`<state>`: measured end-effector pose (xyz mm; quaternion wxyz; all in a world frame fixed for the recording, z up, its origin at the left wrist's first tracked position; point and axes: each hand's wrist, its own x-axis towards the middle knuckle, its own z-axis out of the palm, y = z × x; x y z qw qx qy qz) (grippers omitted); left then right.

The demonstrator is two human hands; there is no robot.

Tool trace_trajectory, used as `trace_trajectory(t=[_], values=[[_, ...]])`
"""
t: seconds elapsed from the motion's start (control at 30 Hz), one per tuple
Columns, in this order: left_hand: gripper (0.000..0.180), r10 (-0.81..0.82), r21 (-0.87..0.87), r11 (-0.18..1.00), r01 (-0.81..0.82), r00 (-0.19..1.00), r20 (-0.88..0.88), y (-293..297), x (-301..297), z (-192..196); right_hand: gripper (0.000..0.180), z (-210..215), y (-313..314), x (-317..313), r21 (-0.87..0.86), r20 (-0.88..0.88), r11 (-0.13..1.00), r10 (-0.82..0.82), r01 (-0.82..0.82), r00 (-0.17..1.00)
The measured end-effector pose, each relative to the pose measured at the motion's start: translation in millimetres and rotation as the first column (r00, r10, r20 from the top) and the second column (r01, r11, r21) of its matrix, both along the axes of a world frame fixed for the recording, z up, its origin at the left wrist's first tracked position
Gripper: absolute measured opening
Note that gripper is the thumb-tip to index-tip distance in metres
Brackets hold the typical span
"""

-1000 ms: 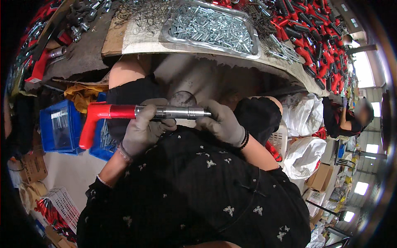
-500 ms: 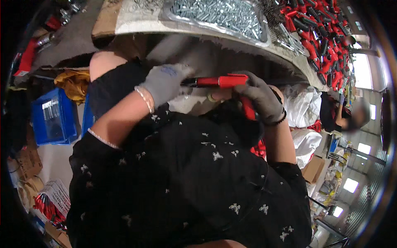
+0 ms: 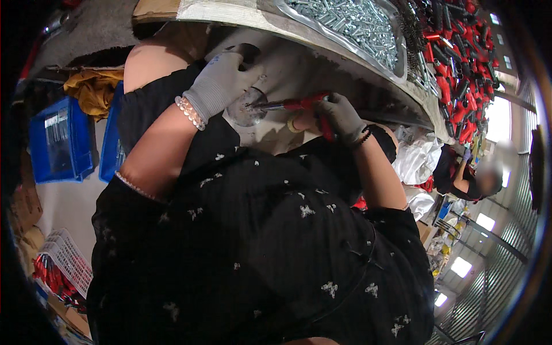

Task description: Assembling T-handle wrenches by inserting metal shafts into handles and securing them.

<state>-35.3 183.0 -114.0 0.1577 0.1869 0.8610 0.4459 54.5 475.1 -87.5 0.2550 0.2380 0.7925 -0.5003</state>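
Observation:
My right hand [image 3: 344, 118], in a grey glove, is wrapped round a red pistol-shaped tool [image 3: 303, 103]. The tool's thin dark shaft [image 3: 270, 106] points left, its end over or against a round metal disc [image 3: 240, 115]; I cannot tell if they touch. My left hand [image 3: 217, 83], also gloved, is closed round a short black piece, perhaps a sleeve or grip [image 3: 248, 52], above and left of the disc. The fingertips round that piece are partly hidden.
Ahead stands a worktable with a metal tray [image 3: 401, 52] of small silver pins. Many red and black tool parts [image 3: 460, 86] are heaped at the far right. Blue bins [image 3: 37, 144] stand at the left. A co-worker [image 3: 468, 178] and white sacks [image 3: 415, 161] are at the right.
My left hand has come off the black end of the red tool and moved up and away with a black piece. The tool's thin shaft and the metal disc now show. The view has shifted.

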Motion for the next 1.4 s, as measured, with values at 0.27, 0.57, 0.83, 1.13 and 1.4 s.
trace_trajectory(t=[0.27, 0.57, 0.83, 1.13, 1.4], values=[[0.045, 0.030, 0.059, 0.998, -0.030, 1.000, -0.006, 1, 5, -4, 0.029, -31, -4, -13, 0.262, -0.078, 0.844, 0.502, -0.468, 0.861], [0.044, 0.000, 0.094, 0.996, -0.003, 1.000, 0.028, 3, 6, 7, 0.030, 3, -7, -6, 0.051, -0.121, 0.976, 0.216, -0.211, 0.969], [0.044, -0.026, 0.124, 0.992, 0.013, 0.994, 0.109, 6, 1, 13, 0.033, -27, 9, -18, 0.186, -0.130, 0.919, 0.374, -0.348, 0.918], [0.083, -0.581, -0.025, 0.810, 0.585, 0.797, -0.165, 48, 19, 18, 0.051, 46, -57, -8, 0.512, -0.012, 0.467, 0.843, -0.721, 0.538], [0.047, -0.743, -0.556, 0.500, 0.664, 0.659, 0.120, 119, -14, -134, 0.043, -53, -73, -19, 0.504, 0.241, 0.520, 0.682, -0.689, 0.691]])
